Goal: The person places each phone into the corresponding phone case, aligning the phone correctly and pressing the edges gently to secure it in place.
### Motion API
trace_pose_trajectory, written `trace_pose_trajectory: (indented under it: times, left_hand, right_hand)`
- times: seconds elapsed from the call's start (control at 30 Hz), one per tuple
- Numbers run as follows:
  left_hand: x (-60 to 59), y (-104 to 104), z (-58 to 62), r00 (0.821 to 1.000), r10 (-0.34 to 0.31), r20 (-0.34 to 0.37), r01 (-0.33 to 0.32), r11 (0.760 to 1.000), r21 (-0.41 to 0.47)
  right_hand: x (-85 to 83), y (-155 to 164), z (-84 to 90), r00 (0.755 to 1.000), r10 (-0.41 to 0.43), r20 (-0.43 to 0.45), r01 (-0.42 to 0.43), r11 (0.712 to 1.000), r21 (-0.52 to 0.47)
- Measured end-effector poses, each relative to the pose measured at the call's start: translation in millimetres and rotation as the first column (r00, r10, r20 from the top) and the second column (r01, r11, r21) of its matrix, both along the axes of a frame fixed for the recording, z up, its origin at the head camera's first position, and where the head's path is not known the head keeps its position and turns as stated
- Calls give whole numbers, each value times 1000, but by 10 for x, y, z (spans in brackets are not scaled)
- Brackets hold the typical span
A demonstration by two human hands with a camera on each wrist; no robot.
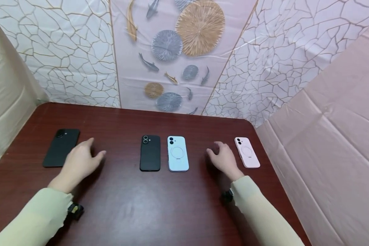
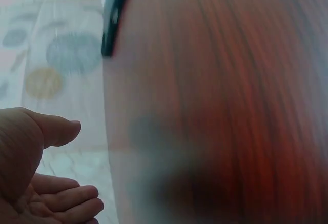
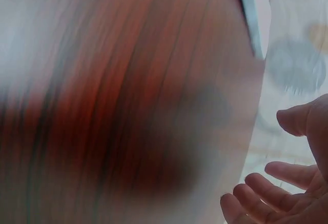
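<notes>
Four phones lie face down in a loose row across the dark wooden bench (image 1: 172, 212), each with its long axis running away from the person, camera end farthest; the left hand (image 1: 78, 164) hovers just right of the black phone (image 1: 61, 147) at the far left, its fingers (image 1: 89, 141) loose and released, holding nothing, their tips near that phone's right edge but not clearly touching it; the phone lies to the left of the palm and slightly beyond it, so the fingers stand alongside its long side rather than across its end; the right hand (image 1: 225, 160) hovers just left of the pink phone (image 1: 247, 152) at the far right, fingers likewise relaxed and empty, a narrow strip of bench showing between them and the phone's left long edge; the second black phone (image 1: 150, 152) and the pale blue phone (image 1: 177, 153) lie side by side in the middle, almost touching, well apart from either hand, the black one a little nearer the left hand and the blue one nearer the right; the left wrist view shows an open palm (image 2: 31, 172) with gently curled fingers and a dark phone edge far off; the right wrist view is blurred but shows spread, empty fingers (image 3: 266, 193).
</notes>
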State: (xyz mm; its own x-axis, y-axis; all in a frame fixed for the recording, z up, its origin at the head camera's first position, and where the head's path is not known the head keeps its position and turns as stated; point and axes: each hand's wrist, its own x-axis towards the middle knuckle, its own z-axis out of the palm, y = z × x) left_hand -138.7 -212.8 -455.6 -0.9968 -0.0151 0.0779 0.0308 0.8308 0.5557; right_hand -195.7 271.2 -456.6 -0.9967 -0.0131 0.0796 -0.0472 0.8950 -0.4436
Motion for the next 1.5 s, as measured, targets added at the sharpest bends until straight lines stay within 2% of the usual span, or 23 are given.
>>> trace_pose_trajectory:
  times: [0.23, 0.47, 0.63, 0.77, 1.03, 1.13, 1.27, 1.4, 1.5]
  left_hand:
    - [30, -473, -44, 996, 83, 27, -82, 996, -42]
    - [24, -737, -62, 993, 121, -1, -120, 990, -77]
    - [22, -877, -70, 988, 155, -23, -156, 983, -97]
    - [18, -922, -68, 986, 167, -27, -169, 980, -107]
    - [-26, -932, -4, 975, 200, 100, -186, 974, -129]
    - [-45, -928, 4, 976, 191, 105, -173, 973, -152]
    - [-65, -924, -21, 976, 177, 129, -157, 976, -153]
    - [-91, -913, -17, 971, 160, 175, -130, 977, -170]
    - [-125, -889, 28, 959, 156, 236, -113, 976, -188]
  right_hand:
    - [-47, 463, 8, 993, -111, -34, 114, 990, 85]
    - [-55, 782, 32, 967, -253, 43, 244, 959, 141]
    - [-53, 893, 37, 941, -321, 111, 299, 938, 174]
    - [-36, 954, 16, 934, -341, 108, 318, 929, 189]
    - [-57, 1057, -22, 929, -361, 85, 339, 918, 205]
    - [-67, 1083, -29, 927, -367, 80, 346, 916, 204]
    - [-87, 1104, -15, 940, -336, 66, 319, 928, 191]
    - [-90, 1136, -17, 942, -325, 80, 305, 932, 197]
    - [-84, 1164, 0, 939, -328, 105, 303, 931, 203]
